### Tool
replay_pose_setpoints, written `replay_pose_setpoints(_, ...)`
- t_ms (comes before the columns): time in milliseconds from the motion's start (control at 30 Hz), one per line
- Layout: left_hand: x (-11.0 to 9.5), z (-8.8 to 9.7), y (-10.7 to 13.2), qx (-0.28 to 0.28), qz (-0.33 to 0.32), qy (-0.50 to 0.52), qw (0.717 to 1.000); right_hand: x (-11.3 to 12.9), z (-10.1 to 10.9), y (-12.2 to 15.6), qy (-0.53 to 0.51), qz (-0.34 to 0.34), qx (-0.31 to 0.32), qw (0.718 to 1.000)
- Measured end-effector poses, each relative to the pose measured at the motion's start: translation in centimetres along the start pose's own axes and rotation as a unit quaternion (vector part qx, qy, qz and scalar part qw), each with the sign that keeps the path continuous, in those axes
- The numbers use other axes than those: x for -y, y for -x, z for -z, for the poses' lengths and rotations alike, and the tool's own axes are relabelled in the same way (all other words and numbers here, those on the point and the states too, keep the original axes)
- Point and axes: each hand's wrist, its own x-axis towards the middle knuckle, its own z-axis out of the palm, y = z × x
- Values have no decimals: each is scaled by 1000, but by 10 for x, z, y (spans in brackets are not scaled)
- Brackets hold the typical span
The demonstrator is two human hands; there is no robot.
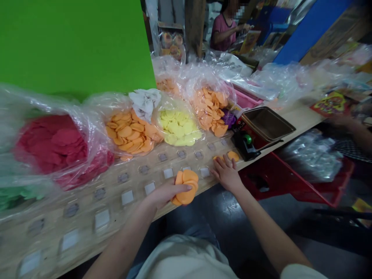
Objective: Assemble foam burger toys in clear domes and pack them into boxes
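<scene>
My left hand (165, 193) is closed around several flat orange oval pieces (187, 188), fanned out above the front edge of the wooden table. My right hand (226, 172) lies palm down near the table's right end, its fingers stretched out. The fingertips touch or cover one orange piece, and another orange piece (233, 155) lies just beside them. Clear plastic trays run along the table, with white squares (127, 197) in the near row and grey round bits (123, 177) in the row behind.
Plastic bags of red pieces (55, 143), orange pieces (130, 131) and yellow pieces (178, 126) line the back. A black tape dispenser (247, 145) stands by an open tin (269, 122). A red crate (302, 192) sits below right. Other people work beyond the table and at right.
</scene>
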Motion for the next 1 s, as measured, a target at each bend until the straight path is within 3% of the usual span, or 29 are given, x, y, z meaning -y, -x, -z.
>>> replay_pose_setpoints(100, -1, 0, 3, 7, 1, 9, 1000, -1, 8, 0, -45, -6, -17, 999)
replay_pose_setpoints(200, -4, -1, 4, 34, 3, 1, 999, 15, 27, -3, -175, -51, -101, 978)
replay_pose_setpoints(267, -6, -1, 4, 52, 1, -13, 999, 37, 43, -6, -339, -74, -67, 936)
replay_pose_setpoints(367, -5, -3, 2, 46, -4, -50, 998, 72, 62, -12, -568, -58, 119, 812)
replay_pose_setpoints(400, -4, -3, 2, 32, 0, -58, 998, 78, 65, -14, -608, -69, 141, 778)
replay_pose_setpoints(433, -1, -4, 2, 17, 5, -58, 998, 79, 68, -17, -632, -95, 131, 758)
replay_pose_setpoints(500, 4, -4, 5, -9, 8, -34, 999, 69, 69, -23, -646, -172, 46, 742)
replay_pose_setpoints(567, 10, -4, 9, -22, -6, 3, 1000, 48, 66, -29, -619, -222, -25, 753)
replay_pose_setpoints(600, 12, -4, 12, -23, -15, 20, 999, 38, 64, -31, -597, -226, -31, 769)
replay_pose_setpoints(700, 14, -2, 21, -8, -27, 59, 998, 22, 49, -33, -536, -165, 34, 827)
replay_pose_setpoints(767, 13, 0, 26, 17, -35, 80, 996, 23, 34, -32, -474, -111, 55, 871)
replay_pose_setpoints(867, 14, 6, 30, 39, -49, 120, 991, 31, 15, -27, -349, -66, 15, 935)
replay_pose_setpoints(1000, 19, 14, 29, 12, -54, 195, 979, 39, 13, -22, -173, -11, -31, 984)
